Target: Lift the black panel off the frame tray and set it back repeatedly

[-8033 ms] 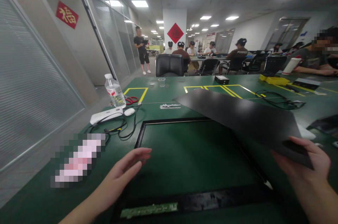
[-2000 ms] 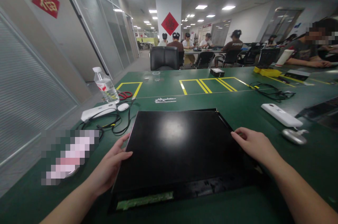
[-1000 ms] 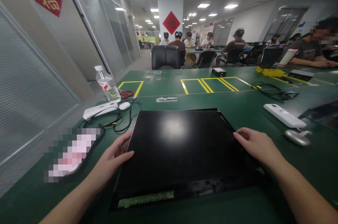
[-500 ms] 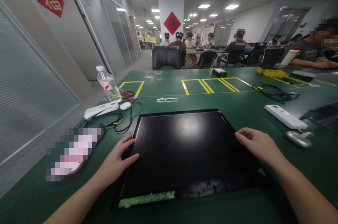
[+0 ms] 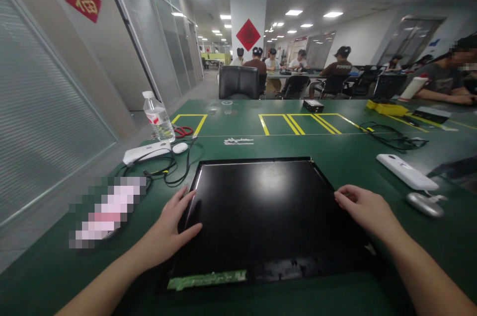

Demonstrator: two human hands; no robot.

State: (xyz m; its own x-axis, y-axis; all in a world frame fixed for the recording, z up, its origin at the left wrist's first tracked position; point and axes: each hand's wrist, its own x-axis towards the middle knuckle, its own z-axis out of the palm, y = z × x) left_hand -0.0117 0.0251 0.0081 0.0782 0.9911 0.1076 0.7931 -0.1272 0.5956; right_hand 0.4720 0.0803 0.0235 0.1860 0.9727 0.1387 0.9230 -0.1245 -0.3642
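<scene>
A black flat display panel (image 5: 257, 211) lies face up on the green table before me, a light reflected on its surface. Along its near left edge runs a green circuit board strip (image 5: 206, 280). At the panel's left edge rests my left hand (image 5: 169, 226), fingers spread, the thumb over the screen and the other fingertips by the rim. My right hand (image 5: 363, 206) is at the opposite edge, with its fingers bent and the thumb and fingertips pressed against the rim.
Left stand a water bottle (image 5: 158, 117), red scissors (image 5: 183, 131), a white device (image 5: 147, 152), black cables (image 5: 179, 177) and a blurred pink item (image 5: 112, 211). Right are a white power bank (image 5: 406, 172), a silver mouse-shaped object (image 5: 425, 204) and cables (image 5: 395, 137). White scraps (image 5: 238, 141) lie beyond the panel.
The view has shifted slightly, so the room and table items appear a little farther right. Both hands stay at the panel's edges; the left thumb reaches slightly farther over the screen.
</scene>
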